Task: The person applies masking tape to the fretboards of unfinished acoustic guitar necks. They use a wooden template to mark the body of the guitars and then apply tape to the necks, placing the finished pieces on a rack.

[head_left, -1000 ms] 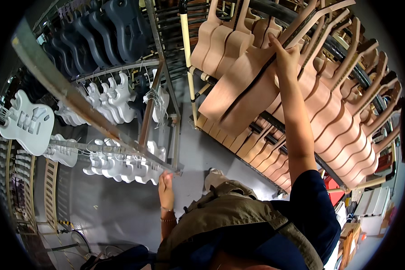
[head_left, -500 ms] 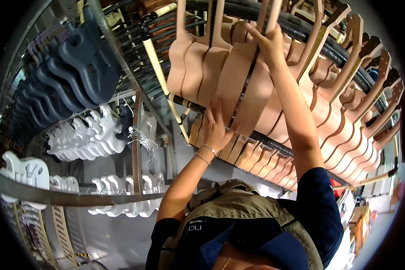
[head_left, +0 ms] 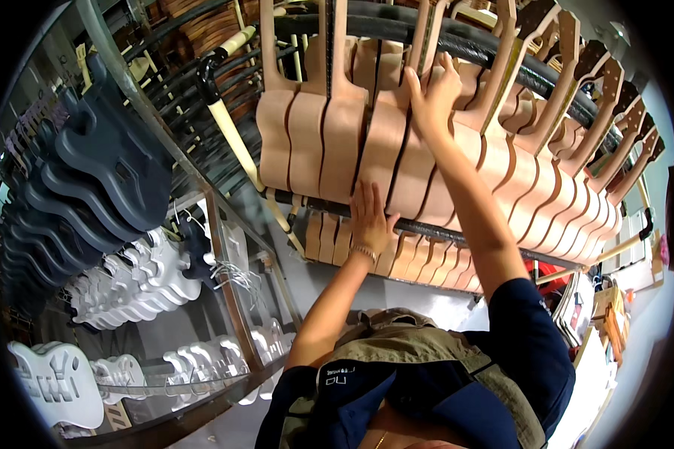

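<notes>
Unpainted wooden guitars (head_left: 386, 146) stand side by side in a long row, necks up and curved sides toward me. My left hand (head_left: 371, 221) lies with its fingers stretched out against the lower side of one guitar, beside the black padded bar. My right hand (head_left: 434, 97) is at the top of the row, thumb and fingers apart, next to a guitar neck (head_left: 427, 34). Its fingers seem to rest near where neck meets body; whether they touch the neck I cannot make out.
A padded rack bar (head_left: 442, 232) runs under the guitars, with more wooden bodies (head_left: 419, 254) below it. At left, dark guitar bodies (head_left: 105, 165) and white ones (head_left: 138, 277) hang on a metal rack (head_left: 228, 262). Boards and papers (head_left: 577, 307) stand at right.
The guitar between my hands, sticking out toward me before, now sits back in line with the row. My right hand's fingers have loosened at the neck. The view has shifted.
</notes>
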Motion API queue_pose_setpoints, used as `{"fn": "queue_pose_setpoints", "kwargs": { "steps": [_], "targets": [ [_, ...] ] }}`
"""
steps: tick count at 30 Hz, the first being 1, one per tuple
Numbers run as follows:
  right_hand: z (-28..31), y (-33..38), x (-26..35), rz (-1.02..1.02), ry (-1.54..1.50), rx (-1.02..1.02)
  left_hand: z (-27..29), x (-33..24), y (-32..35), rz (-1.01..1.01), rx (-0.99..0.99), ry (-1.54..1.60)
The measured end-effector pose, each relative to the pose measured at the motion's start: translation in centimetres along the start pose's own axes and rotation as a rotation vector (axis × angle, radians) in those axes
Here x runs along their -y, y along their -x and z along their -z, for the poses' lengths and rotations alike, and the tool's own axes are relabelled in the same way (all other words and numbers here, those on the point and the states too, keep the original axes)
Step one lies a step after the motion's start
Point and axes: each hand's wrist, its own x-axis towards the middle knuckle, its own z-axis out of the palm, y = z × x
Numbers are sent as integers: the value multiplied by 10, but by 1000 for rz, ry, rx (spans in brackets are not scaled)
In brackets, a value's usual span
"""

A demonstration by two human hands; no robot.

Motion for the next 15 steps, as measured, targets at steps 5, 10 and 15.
{"fn": "queue_pose_setpoints", "kwargs": {
  "steps": [5,10,15],
  "targets": [
    [-52,2,69,-62,-417,349,23,22,61,130,-56,133],
    [-96,-33,82,-477,-632,754,67,54,96,315,-165,106],
    [-52,-2,123,-179,-472,594,141,71,101,437,-407,153]
  ]
}}
